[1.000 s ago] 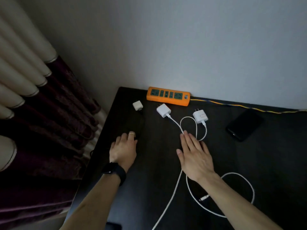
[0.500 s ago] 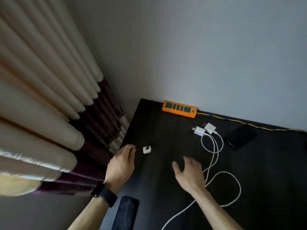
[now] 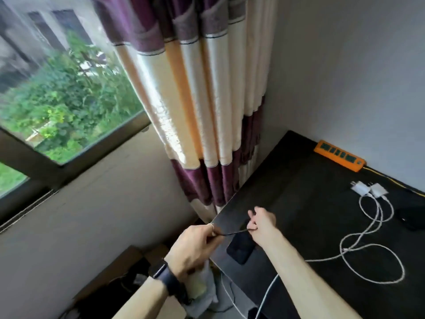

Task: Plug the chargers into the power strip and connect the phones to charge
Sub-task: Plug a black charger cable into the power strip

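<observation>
Pinching a thin black cable taut, left hand and right hand grip its ends.

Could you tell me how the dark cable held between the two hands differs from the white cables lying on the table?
The dark cable is thin and black, while the white cables are pale and look thicker. The dark cable is stretched nearly straight between the left hand and right hand, whereas the white cables lie loose in loops. The dark cable is off the table at its corner; the white cables rest on it, running from the white chargers. Both are unplugged from the power strip.
</observation>
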